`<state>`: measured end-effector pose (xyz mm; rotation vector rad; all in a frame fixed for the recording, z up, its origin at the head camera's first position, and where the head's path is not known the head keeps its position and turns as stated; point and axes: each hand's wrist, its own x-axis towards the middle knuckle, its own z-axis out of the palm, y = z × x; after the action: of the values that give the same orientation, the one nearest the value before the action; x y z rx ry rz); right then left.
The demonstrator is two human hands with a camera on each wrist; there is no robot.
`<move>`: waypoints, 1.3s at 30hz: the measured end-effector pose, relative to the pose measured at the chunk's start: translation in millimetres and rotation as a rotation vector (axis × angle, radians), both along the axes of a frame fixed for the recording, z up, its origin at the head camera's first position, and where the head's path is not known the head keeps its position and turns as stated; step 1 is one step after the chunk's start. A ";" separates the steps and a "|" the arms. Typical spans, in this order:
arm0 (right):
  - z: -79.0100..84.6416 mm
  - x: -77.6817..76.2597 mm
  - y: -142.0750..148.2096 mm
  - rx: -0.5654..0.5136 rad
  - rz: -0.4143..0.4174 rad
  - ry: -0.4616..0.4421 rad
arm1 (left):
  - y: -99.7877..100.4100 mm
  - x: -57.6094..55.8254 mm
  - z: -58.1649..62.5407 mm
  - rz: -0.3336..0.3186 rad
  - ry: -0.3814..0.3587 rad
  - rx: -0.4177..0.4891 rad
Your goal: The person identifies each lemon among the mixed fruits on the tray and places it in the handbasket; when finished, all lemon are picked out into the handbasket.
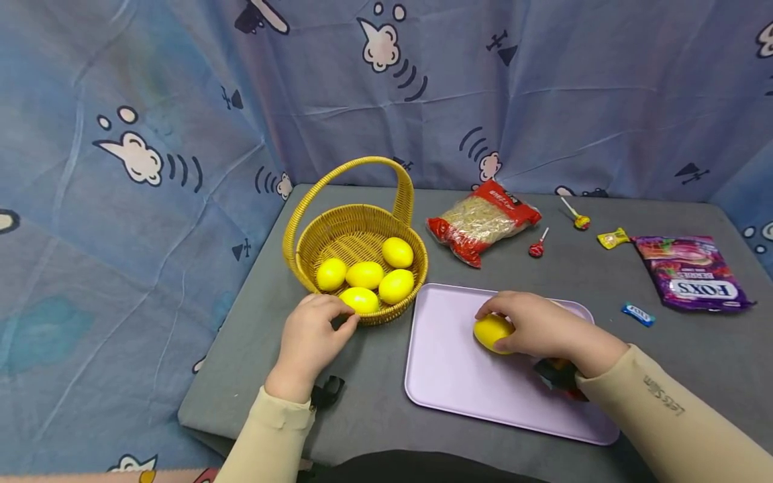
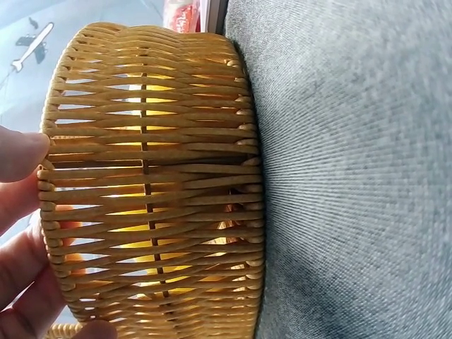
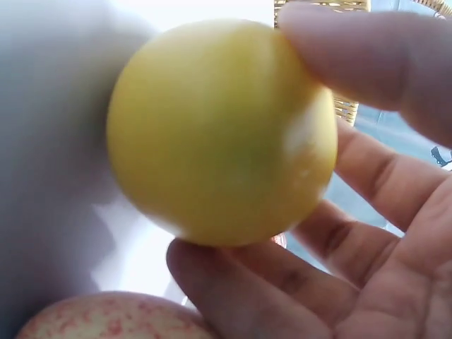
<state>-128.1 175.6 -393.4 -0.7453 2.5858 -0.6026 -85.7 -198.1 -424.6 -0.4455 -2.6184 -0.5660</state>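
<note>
My left hand (image 1: 314,335) pinches the front rim of a yellow wicker basket (image 1: 417,258); in the left wrist view the thumb and fingertips lie on either side of the woven rim (image 2: 48,183). Several yellow lemons (image 1: 396,286) lie in the basket, which has a tall arched handle. A single lemon (image 1: 492,333) is in the grip of my right hand (image 1: 537,325), low over the lilac tray (image 1: 447,355). Seen from the right wrist, thumb and fingers curl round this lemon (image 3: 219,134). Below it shows a pale fruit with red speckles (image 3: 120,318), mostly out of frame.
Behind the tray lies a red and clear bag of noodle-like food (image 1: 483,221). Further right are a red lollipop (image 1: 536,248), a yellow lollipop (image 1: 581,221), a yellow wrapped sweet (image 1: 613,238), a blue wrapped sweet (image 1: 638,314) and a purple FOX'S bag (image 1: 691,272). Patterned blue cloth (image 1: 543,100) hangs behind.
</note>
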 end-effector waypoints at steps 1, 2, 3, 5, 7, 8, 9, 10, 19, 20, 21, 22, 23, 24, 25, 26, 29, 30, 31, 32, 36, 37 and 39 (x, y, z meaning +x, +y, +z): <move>-0.6 -0.6 -0.3 -0.001 0.006 0.000 | -0.2 -0.2 -0.3 0.000 0.001 0.000; -1.4 -1.0 -0.8 -0.001 0.010 -0.001 | -0.4 -0.3 -0.5 0.001 0.003 0.000; -2.1 -1.4 -1.4 0.000 0.012 -0.002 | -0.6 -0.5 -0.7 0.002 0.003 -0.001; -3.2 -2.5 -2.7 -0.001 0.022 -0.004 | -0.8 -0.3 -0.7 0.005 0.007 -0.001; -3.6 -3.5 -3.6 -0.006 0.033 -0.004 | -0.9 -0.2 -0.6 0.007 0.008 -0.002; -2.9 -3.8 -4.1 -0.012 0.038 -0.002 | -0.8 -0.4 -0.9 0.009 0.009 -0.003; -1.6 -4.3 -4.3 -0.024 0.046 -0.001 | -0.6 -0.3 -0.8 0.009 0.008 -0.004; 0.5 -4.9 -4.5 -0.041 0.051 -0.007 | -0.4 -0.3 -0.7 0.008 0.009 -0.006; 37.6 -23.6 -26.6 -0.350 0.039 -0.126 | 0.0 -0.6 0.3 0.001 0.005 -0.018; 41.0 -27.7 -32.7 -0.389 0.042 -0.124 | -0.2 -0.6 0.6 0.001 0.005 -0.017; 43.5 -32.1 -39.5 -0.428 0.046 -0.124 | -0.4 -0.7 0.8 0.002 0.004 -0.016; 45.9 -36.6 -47.1 -0.465 0.047 -0.130 | -0.7 -0.8 1.0 0.003 0.003 -0.016; 47.4 -41.1 -55.1 -0.498 0.047 -0.134 | -1.0 -0.9 1.2 0.004 0.002 -0.015; 48.5 -45.3 -63.4 -0.525 0.043 -0.140 | -1.3 -1.0 1.5 0.004 -0.001 -0.014; 49.0 -49.3 -71.7 -0.547 0.036 -0.150 | -1.6 -1.1 1.8 0.006 -0.004 -0.014; 48.5 -53.3 -79.9 -0.563 0.028 -0.157 | -1.8 -1.3 1.9 0.007 -0.008 -0.014; 44.8 -63.4 -103.9 -0.571 -0.001 -0.174 | -2.5 -1.7 2.3 0.012 -0.020 -0.014; 43.0 -66.0 -111.3 -0.564 -0.007 -0.180 | -2.7 -1.7 2.4 0.014 -0.022 -0.014; 40.4 -68.6 -118.1 -0.554 -0.008 -0.185 | -2.9 -1.5 2.4 0.015 -0.024 -0.013; 37.8 -70.8 -124.4 -0.540 -0.005 -0.188 | -2.8 -1.4 2.3 0.015 -0.025 -0.012; 26.8 -75.4 -143.0 -0.470 0.024 -0.201 | -2.9 -0.4 1.0 0.007 -0.019 -0.008; 24.3 -75.8 -145.6 -0.449 0.037 -0.195 | -2.3 -0.5 0.8 0.003 -0.016 -0.008; 20.3 -76.0 -150.1 -0.414 0.071 -0.181 | -1.5 -0.5 0.3 0.000 -0.005 -0.010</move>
<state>-204.1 25.5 -373.1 -0.8586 2.2824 -1.1460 -86.2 -199.5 -424.3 -0.4484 -2.6268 -0.5548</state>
